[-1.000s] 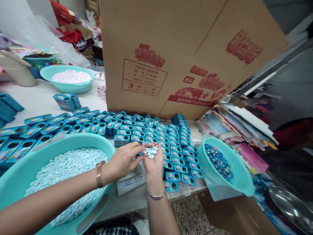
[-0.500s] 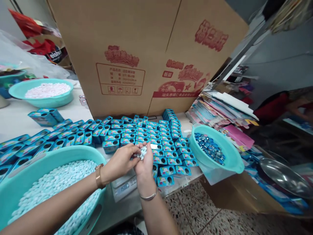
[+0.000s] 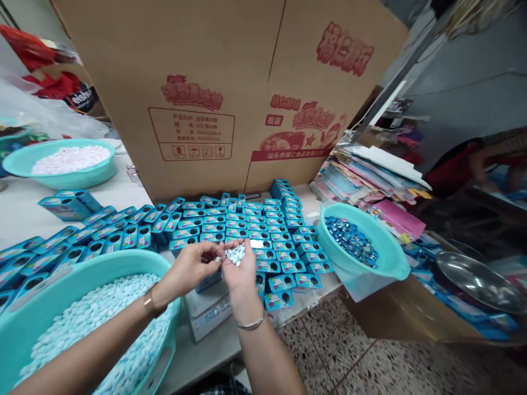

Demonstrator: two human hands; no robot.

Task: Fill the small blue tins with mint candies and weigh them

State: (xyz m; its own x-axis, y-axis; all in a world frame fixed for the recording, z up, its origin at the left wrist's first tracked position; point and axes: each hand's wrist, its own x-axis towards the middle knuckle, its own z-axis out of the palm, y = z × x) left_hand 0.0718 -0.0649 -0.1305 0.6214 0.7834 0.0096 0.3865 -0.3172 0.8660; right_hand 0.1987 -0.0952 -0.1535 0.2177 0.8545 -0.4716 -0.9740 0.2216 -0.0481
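Observation:
My right hand (image 3: 241,274) is palm up and cupped around a small heap of pale blue and white candies (image 3: 236,254). Beside it, my left hand (image 3: 185,274) has its fingertips pinched, with a candy or two showing between them. Below both hands, a white digital scale (image 3: 214,315) has a lit display and is partly covered by the hands, with a blue box at its back. At the lower left, a large turquoise basin (image 3: 135,258) holds many more pale blue candies (image 3: 111,307). Rows of small blue boxes (image 3: 214,227) with round dark openings stand behind my hands.
A big cardboard carton (image 3: 197,49) rises behind the boxes. To the right, a turquoise basin (image 3: 391,241) holds shiny blue pieces, near stacked printed cards (image 3: 362,175) and a metal pan lid (image 3: 477,280). Another basin (image 3: 82,175) with pinkish-white candies sits far left. A person's arm shows at far right.
My left hand has drawn back to the left from over my right palm, pinching a little candy. More of the heap in my right hand shows. The view has shifted slightly.

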